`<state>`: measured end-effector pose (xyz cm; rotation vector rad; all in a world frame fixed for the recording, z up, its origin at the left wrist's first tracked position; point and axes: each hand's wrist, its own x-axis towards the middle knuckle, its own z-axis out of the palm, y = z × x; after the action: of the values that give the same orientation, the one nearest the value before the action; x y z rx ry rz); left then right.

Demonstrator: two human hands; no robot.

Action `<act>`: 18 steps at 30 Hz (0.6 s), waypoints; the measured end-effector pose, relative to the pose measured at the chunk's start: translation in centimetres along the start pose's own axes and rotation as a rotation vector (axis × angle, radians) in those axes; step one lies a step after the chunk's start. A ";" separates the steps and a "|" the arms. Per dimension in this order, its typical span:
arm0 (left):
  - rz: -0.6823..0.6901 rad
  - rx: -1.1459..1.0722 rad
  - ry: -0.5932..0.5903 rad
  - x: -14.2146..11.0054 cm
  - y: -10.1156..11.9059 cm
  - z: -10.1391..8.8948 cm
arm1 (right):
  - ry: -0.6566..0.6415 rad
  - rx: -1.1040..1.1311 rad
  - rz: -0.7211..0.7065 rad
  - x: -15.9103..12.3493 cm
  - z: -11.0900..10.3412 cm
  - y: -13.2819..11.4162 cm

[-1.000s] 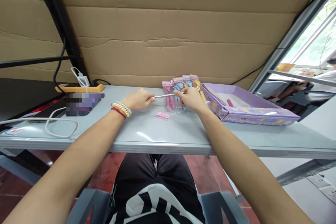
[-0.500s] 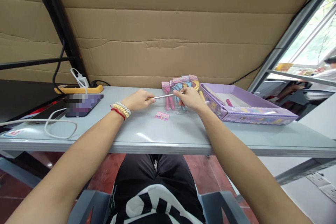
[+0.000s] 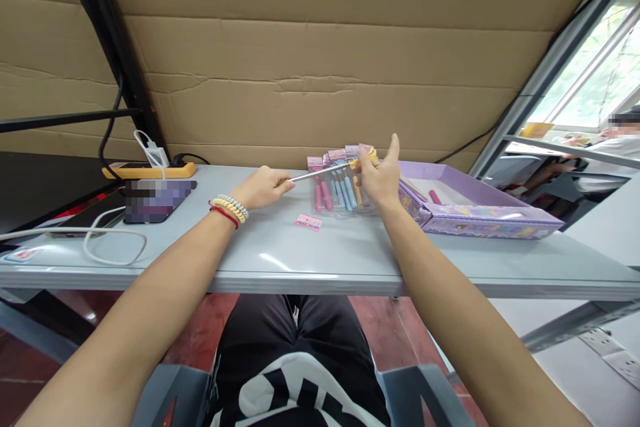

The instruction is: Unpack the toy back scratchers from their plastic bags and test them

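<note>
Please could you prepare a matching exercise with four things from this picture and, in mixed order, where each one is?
1. metal rod
2. purple box
3. pink card
4. power strip

A. back left of the desk
B. between left hand and right hand
C. right part of the desk
D. flat, in front of the packets

Pairs: 1-B; 2-C; 3-D; 4-A

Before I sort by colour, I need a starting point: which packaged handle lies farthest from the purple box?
The leftmost pink handle. The other packaged pink handle, the blue handles and the visible yellow handle lie nearer the purple box.
</note>
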<state>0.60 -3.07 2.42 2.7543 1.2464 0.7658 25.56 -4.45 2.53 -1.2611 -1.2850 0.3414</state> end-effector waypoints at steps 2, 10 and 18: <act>0.034 0.027 0.007 0.0 0.0 0.1 | 0.045 0.090 0.088 0.6 0.0 0.1; -0.007 0.054 0.024 0.2 -0.8 0.6 | -0.069 0.506 0.290 1.2 0.0 0.0; -0.198 0.162 0.040 0.1 -2.4 -0.1 | -0.069 0.655 0.328 1.7 -0.7 0.5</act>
<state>-1.13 -1.40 2.03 2.6893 1.6279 0.7362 26.94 -3.25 3.14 -0.8881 -0.9016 0.9623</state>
